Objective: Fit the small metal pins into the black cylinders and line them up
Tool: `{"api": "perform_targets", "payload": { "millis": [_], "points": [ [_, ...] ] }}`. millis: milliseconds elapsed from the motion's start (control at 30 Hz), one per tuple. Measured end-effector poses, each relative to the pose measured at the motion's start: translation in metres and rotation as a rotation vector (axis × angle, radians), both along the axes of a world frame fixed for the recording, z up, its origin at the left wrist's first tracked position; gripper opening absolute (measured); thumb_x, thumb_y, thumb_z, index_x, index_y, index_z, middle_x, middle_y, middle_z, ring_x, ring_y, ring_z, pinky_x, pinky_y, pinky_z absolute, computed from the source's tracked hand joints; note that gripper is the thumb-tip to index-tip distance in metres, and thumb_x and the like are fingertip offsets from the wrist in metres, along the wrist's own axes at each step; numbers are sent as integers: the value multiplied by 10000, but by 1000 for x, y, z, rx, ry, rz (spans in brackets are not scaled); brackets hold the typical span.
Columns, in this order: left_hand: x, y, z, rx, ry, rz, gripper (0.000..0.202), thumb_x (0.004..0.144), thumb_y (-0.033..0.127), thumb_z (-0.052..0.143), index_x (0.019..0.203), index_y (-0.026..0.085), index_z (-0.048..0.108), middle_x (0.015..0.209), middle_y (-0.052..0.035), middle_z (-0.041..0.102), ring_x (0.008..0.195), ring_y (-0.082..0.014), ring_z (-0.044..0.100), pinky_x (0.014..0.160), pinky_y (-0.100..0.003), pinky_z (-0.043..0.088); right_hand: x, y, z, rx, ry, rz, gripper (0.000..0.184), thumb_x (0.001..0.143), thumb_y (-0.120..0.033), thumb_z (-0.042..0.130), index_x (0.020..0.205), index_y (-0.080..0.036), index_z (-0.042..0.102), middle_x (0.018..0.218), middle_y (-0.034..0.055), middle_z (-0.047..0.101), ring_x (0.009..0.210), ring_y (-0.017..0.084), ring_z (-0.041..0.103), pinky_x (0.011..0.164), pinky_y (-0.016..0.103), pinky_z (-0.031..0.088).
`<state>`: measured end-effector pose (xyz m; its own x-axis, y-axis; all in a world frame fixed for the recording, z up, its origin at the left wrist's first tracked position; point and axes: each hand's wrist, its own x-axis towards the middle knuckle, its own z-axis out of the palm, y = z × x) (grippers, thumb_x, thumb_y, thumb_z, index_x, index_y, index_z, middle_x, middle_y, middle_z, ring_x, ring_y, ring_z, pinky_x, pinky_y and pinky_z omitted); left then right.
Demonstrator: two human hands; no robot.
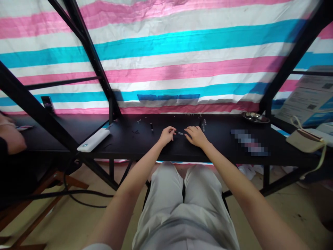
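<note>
My left hand [167, 136] is over the black table [125, 140], its thumb and fingers closed in a pinch. From them a short, thin piece with a clear-grey end [179, 133] points to the right; its exact kind is too small to tell. Just right of that end, my right hand [195, 136] rests low over the tabletop, fingers apart, with nothing visible in it. A small upright black cylinder with a pale band [152, 126] is left of my left hand. Behind my right hand lies a row of small clear pieces [204, 125].
A white oblong box [93, 140] lies left, near dark thread-like bits [135, 131]. At right are a round metal dish [255, 117], a blurred-out flat item [249, 142] and a beige bag [305, 139]. Black frame posts [91, 55] flank the table. Another person's arm [13, 135] is far left.
</note>
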<state>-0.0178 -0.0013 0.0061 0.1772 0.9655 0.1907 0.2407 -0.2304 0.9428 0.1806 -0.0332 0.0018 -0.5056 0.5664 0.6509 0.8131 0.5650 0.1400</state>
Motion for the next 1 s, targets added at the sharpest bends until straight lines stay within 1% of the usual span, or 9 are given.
{"api": "perform_targets", "payload": {
  "millis": [100, 200, 267, 333, 433, 500, 667, 833, 1000],
  "points": [
    [8, -7, 0, -25, -87, -67, 64, 818, 122, 485, 850, 114, 541, 689, -2, 602, 318, -11, 420, 367, -159, 335, 0, 1, 1, -6, -48, 46, 331, 907, -339, 386, 1114, -150, 562, 1036, 113, 586, 891, 197, 500, 771, 330, 300],
    [10, -12, 0, -54, -141, -115, 58, 813, 139, 499, 848, 113, 537, 711, -16, 618, 322, -13, 432, 368, -159, 340, 1, 1, 1, -12, -92, 60, 299, 915, -318, 377, 1057, -163, 590, 945, 88, 585, 830, 180, 486, 719, 311, 293],
    [9, -13, -2, -51, -181, -75, 72, 814, 169, 508, 865, 121, 526, 720, -16, 623, 325, -14, 436, 364, -154, 333, 2, 2, 0, -12, -107, 31, 278, 917, -283, 367, 979, -167, 612, 868, 75, 575, 794, 178, 472, 694, 307, 284],
    [7, -12, -4, -15, -223, 22, 104, 816, 208, 516, 891, 136, 506, 717, -3, 620, 322, -10, 424, 360, -151, 324, 2, 3, -2, 3, -88, -29, 278, 916, -253, 357, 922, -159, 618, 824, 76, 565, 780, 183, 463, 681, 311, 277],
    [5, -12, -6, 39, -235, 121, 129, 807, 230, 526, 892, 146, 478, 694, 11, 614, 311, -15, 405, 354, -162, 320, 3, 3, -4, 38, -28, -96, 292, 920, -233, 333, 936, -140, 609, 817, 87, 566, 767, 187, 462, 673, 312, 279],
    [5, -13, -7, 42, -195, 81, 137, 787, 229, 552, 868, 141, 484, 687, 5, 622, 313, -21, 409, 355, -170, 328, 3, 3, -4, 50, -19, -75, 304, 928, -240, 319, 984, -133, 598, 825, 90, 572, 762, 186, 466, 674, 309, 287],
    [9, -21, -3, 29, -91, -119, 190, 725, 225, 635, 864, 119, 560, 716, -20, 652, 359, -29, 460, 386, -170, 371, -1, -1, -2, 47, -117, 63, 312, 937, -260, 320, 1039, -131, 585, 816, 84, 578, 754, 178, 475, 669, 302, 299],
    [9, -28, 5, -10, -83, -193, 181, 727, 186, 629, 884, 96, 612, 746, -41, 670, 407, -32, 485, 447, -181, 415, -2, -1, -2, 14, -166, 83, 308, 938, -258, 324, 1043, -142, 589, 811, 78, 581, 752, 173, 483, 674, 301, 303],
    [9, -28, 6, -45, -73, -240, 123, 764, 135, 559, 862, 93, 621, 739, -47, 680, 410, -32, 481, 470, -184, 419, -1, 1, -4, -46, -178, 75, 290, 925, -245, 342, 1016, -148, 599, 815, 76, 588, 762, 173, 495, 677, 296, 325]
  ]
}}
